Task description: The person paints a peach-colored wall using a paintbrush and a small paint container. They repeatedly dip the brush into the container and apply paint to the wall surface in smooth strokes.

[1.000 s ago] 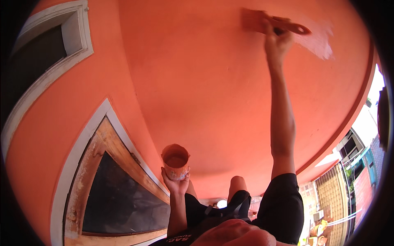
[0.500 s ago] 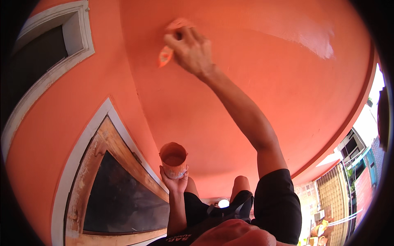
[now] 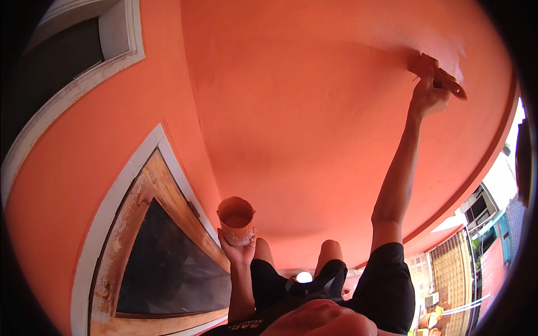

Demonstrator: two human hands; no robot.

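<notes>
An orange wall [image 3: 314, 145] fills most of the view, with a paler, glossy patch [image 3: 448, 47] at its upper right. Against the wall beside that patch, my right hand [image 3: 430, 99] is closed round a paintbrush [image 3: 450, 84] coated in orange. The brush head lies to the left and its handle points to the lower right. Low in front of me, my left hand [image 3: 240, 252] grips a small paint pot [image 3: 237, 227] from below. Orange paint smears the pot, and its open mouth shows orange inside.
To the left stands a worn wooden door [image 3: 106, 280] with a dark pane and a white frame [image 3: 87, 252]. Above it is a white-framed window opening [image 3: 120, 61]. A curved wall edge [image 3: 476, 187] runs down the right, with buildings [image 3: 496, 229] beyond.
My right arm has swept the brush from the upper middle of the wall to the right, by the paler patch. The left hand still holds the pot in nearly the same place.
</notes>
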